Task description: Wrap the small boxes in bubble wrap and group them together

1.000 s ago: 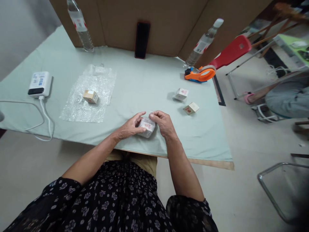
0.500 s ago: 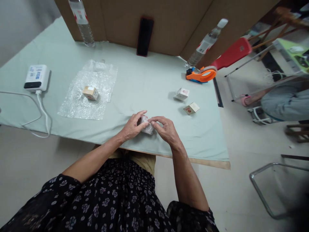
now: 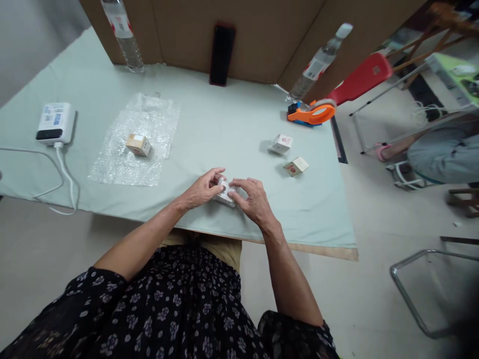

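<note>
Near the table's front edge, a small bubble-wrapped box (image 3: 226,198) sits between my two hands. My left hand (image 3: 204,189) grips its left side, thumb on top and fingers behind it. From the right, my right hand (image 3: 252,197) closes on the same package with thumb and fingers. The fingers hide much of the package. On the left, a small tan box (image 3: 138,144) rests on a sheet of bubble wrap (image 3: 123,167). Two small whitish boxes, one box (image 3: 281,144) behind the other box (image 3: 296,166), sit to the right of my hands.
An orange tape dispenser (image 3: 313,113) lies at the back right, near a water bottle (image 3: 316,67). A phone (image 3: 222,54) leans on the cardboard (image 3: 183,40), with another bottle (image 3: 125,37) to the left. A white device (image 3: 56,122) trails a cable. A person's leg (image 3: 441,154) shows at right.
The wrapped box has turned slightly between my hands, and my fingers have shifted on it. My right hand now reaches further over its top. The other boxes stay in place.
</note>
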`<act>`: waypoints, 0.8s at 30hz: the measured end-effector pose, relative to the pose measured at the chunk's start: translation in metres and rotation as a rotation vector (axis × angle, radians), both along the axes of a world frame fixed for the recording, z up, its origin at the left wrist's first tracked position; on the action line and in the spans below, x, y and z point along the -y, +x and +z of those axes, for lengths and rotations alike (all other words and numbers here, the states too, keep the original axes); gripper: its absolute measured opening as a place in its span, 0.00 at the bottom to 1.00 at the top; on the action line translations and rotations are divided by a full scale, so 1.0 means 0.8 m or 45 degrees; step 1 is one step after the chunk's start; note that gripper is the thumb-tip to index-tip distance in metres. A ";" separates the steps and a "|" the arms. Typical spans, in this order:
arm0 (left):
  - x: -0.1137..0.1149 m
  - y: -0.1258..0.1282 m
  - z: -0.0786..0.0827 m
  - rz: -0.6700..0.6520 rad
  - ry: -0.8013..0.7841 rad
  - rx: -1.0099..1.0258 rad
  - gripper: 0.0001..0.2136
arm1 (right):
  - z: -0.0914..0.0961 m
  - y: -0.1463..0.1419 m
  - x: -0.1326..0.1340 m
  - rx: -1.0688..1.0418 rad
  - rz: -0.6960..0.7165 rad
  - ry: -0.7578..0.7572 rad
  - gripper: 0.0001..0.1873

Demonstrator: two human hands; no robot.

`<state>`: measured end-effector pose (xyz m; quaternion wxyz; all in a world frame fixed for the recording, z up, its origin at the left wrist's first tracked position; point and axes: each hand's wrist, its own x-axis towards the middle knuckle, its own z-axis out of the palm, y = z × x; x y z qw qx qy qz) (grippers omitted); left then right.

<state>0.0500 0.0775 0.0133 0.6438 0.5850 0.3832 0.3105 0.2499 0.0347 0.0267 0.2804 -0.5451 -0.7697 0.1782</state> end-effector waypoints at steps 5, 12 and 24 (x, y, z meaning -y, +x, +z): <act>-0.005 0.000 0.007 -0.040 0.029 -0.092 0.29 | 0.002 -0.001 -0.004 0.016 0.046 0.025 0.09; -0.019 -0.003 0.024 -0.246 0.100 -0.260 0.29 | 0.006 0.007 0.021 -0.246 -0.113 0.032 0.20; -0.043 0.029 0.035 0.047 -0.038 -0.130 0.32 | -0.055 0.061 0.095 -0.469 -0.657 0.200 0.12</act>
